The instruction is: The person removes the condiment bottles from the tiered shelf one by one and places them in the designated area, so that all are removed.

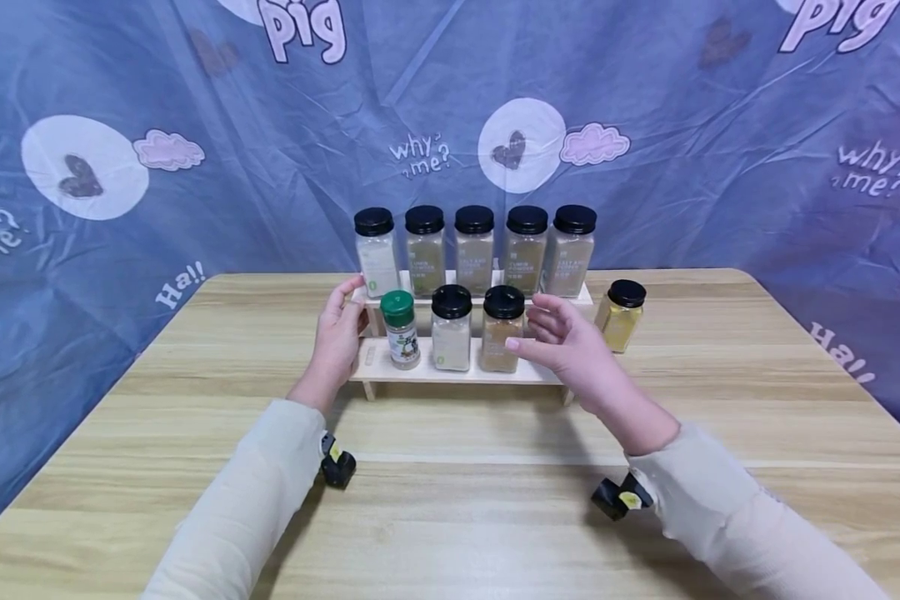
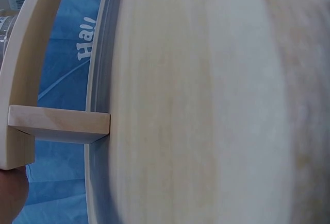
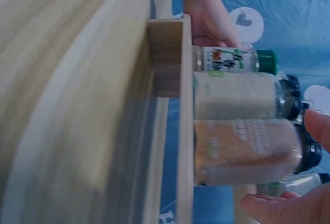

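A two-step wooden spice rack (image 1: 510, 374) stands on the table. My left hand (image 1: 339, 329) holds its left end; in the left wrist view, only a fingertip (image 2: 11, 195) shows against the wood. On the lower step stand a green-capped shaker (image 1: 402, 337), a black-lidded jar of pale powder (image 1: 452, 337) and a black-lidded jar of brownish powder (image 1: 499, 346). My right hand (image 1: 573, 350) is beside the brownish jar, thumb in front and fingers spread at its right. In the right wrist view, this jar (image 3: 247, 149) stands between thumb and fingers, not visibly gripped.
Several black-lidded spice jars (image 1: 475, 254) line the upper step. A jar of yellow powder (image 1: 624, 317) stands on the table (image 1: 450, 533) right of the rack. Behind the table hangs a blue printed cloth (image 1: 345, 117).
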### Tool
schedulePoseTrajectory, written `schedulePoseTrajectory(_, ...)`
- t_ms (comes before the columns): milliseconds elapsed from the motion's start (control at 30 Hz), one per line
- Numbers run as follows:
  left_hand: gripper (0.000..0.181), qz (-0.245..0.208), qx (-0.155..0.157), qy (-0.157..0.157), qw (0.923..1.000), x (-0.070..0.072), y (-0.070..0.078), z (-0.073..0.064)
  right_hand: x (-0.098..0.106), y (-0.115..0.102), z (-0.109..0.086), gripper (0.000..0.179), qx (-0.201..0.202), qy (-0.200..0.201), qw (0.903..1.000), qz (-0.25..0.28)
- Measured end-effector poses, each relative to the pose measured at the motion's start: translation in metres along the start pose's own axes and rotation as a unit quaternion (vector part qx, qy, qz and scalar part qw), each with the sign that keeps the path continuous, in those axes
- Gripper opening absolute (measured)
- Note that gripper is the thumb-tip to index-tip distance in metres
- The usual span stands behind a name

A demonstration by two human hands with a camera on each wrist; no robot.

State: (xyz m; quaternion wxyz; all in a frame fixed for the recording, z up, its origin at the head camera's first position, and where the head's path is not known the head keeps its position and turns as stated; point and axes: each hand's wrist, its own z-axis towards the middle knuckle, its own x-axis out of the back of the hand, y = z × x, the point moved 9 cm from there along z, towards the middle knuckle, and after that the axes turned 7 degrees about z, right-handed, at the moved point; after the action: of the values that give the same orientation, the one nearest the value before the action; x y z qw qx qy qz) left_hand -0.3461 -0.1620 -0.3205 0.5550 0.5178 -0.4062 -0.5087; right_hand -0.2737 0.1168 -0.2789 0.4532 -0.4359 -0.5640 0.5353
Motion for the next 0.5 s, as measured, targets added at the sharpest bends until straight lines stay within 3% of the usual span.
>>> schedulePoseTrajectory(500, 0.036, -0.003, 0.003, 0.002, 1.0000, 0.000, 0.001, -0.001, -0.015, 0.026, 0.017, 0.070, 0.014, 0.008, 0.9996, 0.022)
